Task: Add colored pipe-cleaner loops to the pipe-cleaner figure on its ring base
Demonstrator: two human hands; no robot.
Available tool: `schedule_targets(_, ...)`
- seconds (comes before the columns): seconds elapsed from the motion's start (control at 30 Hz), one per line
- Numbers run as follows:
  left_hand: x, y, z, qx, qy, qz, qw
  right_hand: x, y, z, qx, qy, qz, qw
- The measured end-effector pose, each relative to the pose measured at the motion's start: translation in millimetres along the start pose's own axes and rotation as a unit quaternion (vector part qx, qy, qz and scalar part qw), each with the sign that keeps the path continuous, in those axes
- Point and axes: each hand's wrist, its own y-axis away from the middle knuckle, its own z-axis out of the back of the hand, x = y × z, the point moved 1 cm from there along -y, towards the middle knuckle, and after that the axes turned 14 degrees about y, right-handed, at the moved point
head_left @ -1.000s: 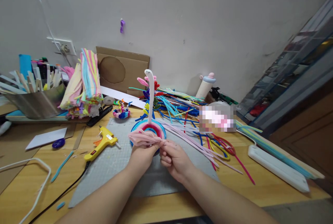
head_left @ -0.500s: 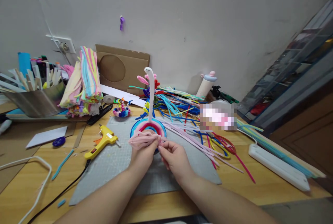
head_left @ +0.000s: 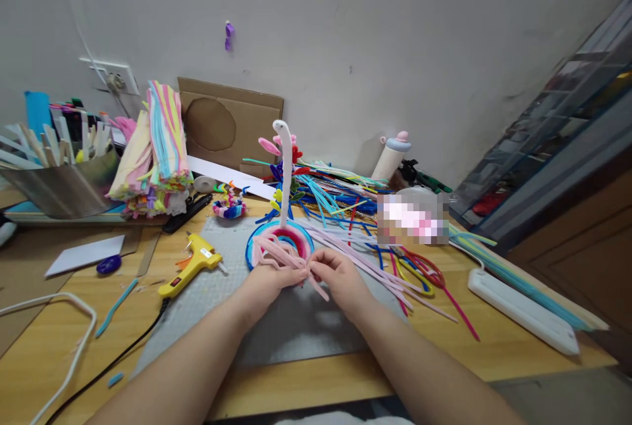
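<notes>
Pink pipe-cleaner bundle (head_left: 279, 252) is resting between the person's two hands near the middle of the desk (head_left: 291, 387), appearing in front of a coloured disc. At the far left, a metal container (head_left: 74, 185) is holding flat sticks, and below it a white cable (head_left: 81, 346) is curving over the wood. A short blue strip (head_left: 117, 308) is lying to the right of that cable. Farther back, a striped bunch of pipe cleaners (head_left: 168, 132) is leaning beside a brown cardboard sheet (head_left: 257, 112). Nearer, a yellow glue gun (head_left: 192, 268) is lying partly on a grey mat (head_left: 296, 339), its nozzle pointing right, while a small multicoloured ring (head_left: 230, 208) is sitting behind it. The left hand (head_left: 264, 288) is keeping a closed grip on the pink bundle, its thumb pressing on top. Behind, the blue-rimmed disc (head_left: 250, 249) is carrying rings of colour, and a white stem (head_left: 287, 181) is rising by its far edge. The right hand (head_left: 342, 279) is pinching the bundle's gathered end in its grip, fingertips meeting. Loose pale strands (head_left: 370, 266) are stretching past that hand, a capped bottle (head_left: 392, 160) is standing against the wall, and a white power strip (head_left: 523, 313) is lying at far right.
</notes>
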Motion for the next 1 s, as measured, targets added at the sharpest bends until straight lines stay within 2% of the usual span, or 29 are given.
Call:
schedule_targets(0.1,1.2,0.1,1.1,0.009,-0.01,0.0,1.0,-6.3,-0.3,-5.3,0.018,-0.095,-0.073,0.993)
schedule_targets(0.23,1.6,-0.8,-0.1,0.006,0.042,-0.008,0.999,-11.6,-1.0,-8.8,0.005,-0.134,-0.076,0.988)
schedule_targets(0.33,0.2,-0.1,-2.8,0.003,0.112,0.008,0.994,-10.8,-1.7,-6.2,0.0,-0.108,-0.017,0.994)
schedule_targets(0.43,-1.2,1.1,-3.8,-0.006,0.156,0.042,0.987,-5.3,-1.1,2.0,-0.026,-0.015,0.104,0.994)
schedule_targets(0.57,0.5,2.7,-0.4,-0.009,0.193,0.076,0.978,2.7,2.5,10.7,-0.021,0.147,0.26,0.954)
schedule_targets(0.67,3.4,5.3,-0.2,-0.007,0.198,0.114,0.973,4.6,6.3,11.0,-0.031,0.17,0.291,0.941)
schedule_targets(0.8,-1.8,7.6,-5.9,0.011,0.214,0.132,0.968,7.9,10.8,10.2,-0.078,0.14,0.271,0.949)
schedule_targets(0.87,-10.1,5.9,-5.5,-0.021,0.236,0.093,0.967,11.8,11.6,13.7,-0.098,0.112,0.241,0.959)
schedule_targets(0.9,-15.3,4.7,-3.3,-0.059,0.233,0.047,0.969,14.3,11.7,16.3,-0.094,0.096,0.224,0.965)
schedule_targets(0.97,-26.7,3.8,2.7,-0.138,0.162,-0.069,0.975,19.6,11.5,22.3,-0.049,0.064,0.2,0.977)
schedule_targets(1.0,-31.4,4.5,4.8,-0.151,0.095,-0.101,0.979,22.4,11.6,25.2,-0.011,0.051,0.193,0.98)
